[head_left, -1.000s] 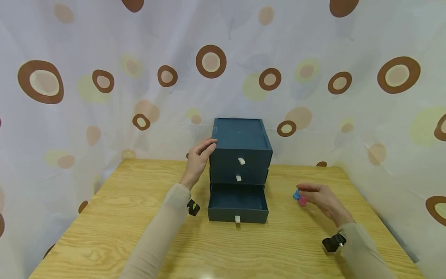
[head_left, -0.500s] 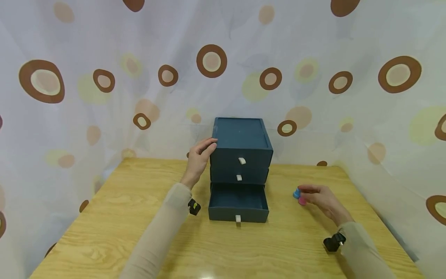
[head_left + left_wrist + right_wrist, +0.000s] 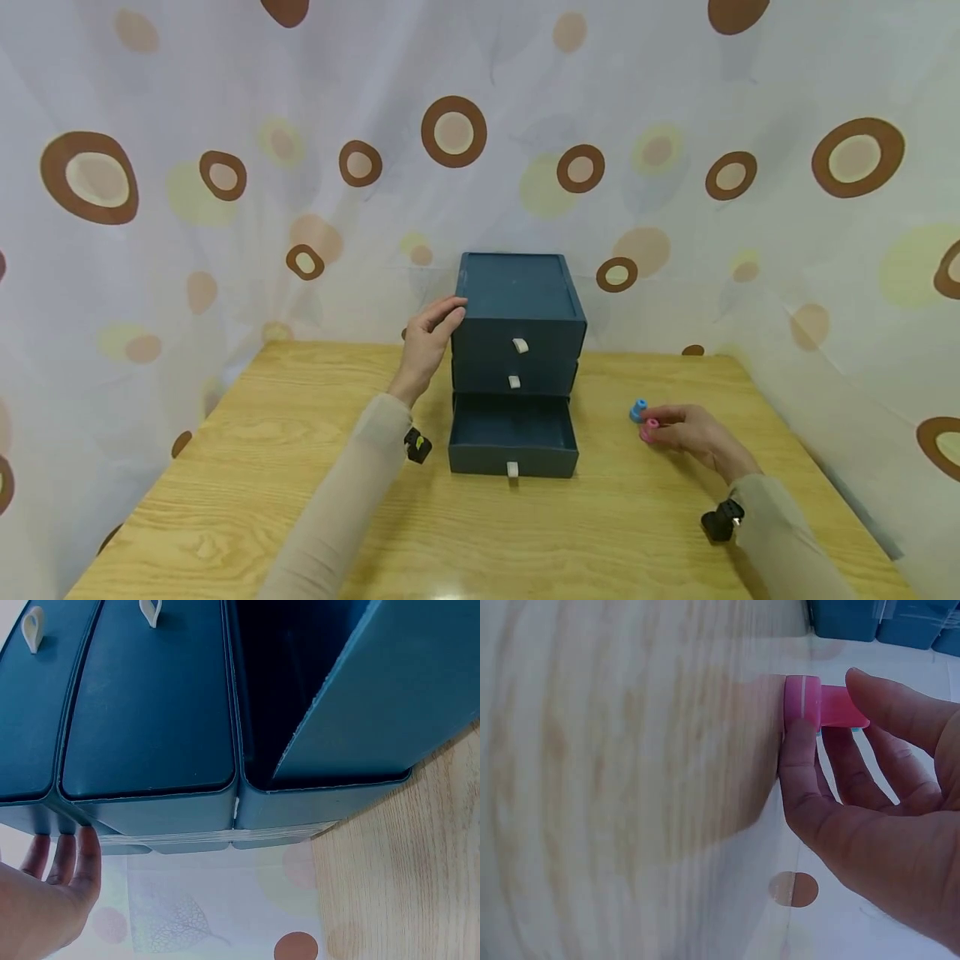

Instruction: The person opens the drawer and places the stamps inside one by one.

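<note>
A dark blue chest of three drawers (image 3: 517, 287) stands at the middle back of the table, its bottom drawer (image 3: 513, 462) pulled out. My left hand (image 3: 426, 346) rests its fingertips on the chest's left side near the top; in the left wrist view the fingers (image 3: 84, 859) lie fairly straight against the wall. To the right, my right hand (image 3: 697, 435) holds a small pink stepped cylinder (image 3: 649, 431) between thumb and fingers. In the right wrist view that pink cylinder (image 3: 802, 701) has its wide base down at the table. A matching blue cylinder (image 3: 638, 412) stands just behind and left of it.
The wooden table (image 3: 247, 467) reaches back to a white curtain (image 3: 660, 100) with brown rings. White pull tabs (image 3: 521, 345) hang on the drawer fronts. The open drawer juts forward between my two arms.
My right hand's fingers have come down from over the two cylinders to the pink one, so the tops of both now show. The left hand and the chest stay put.
</note>
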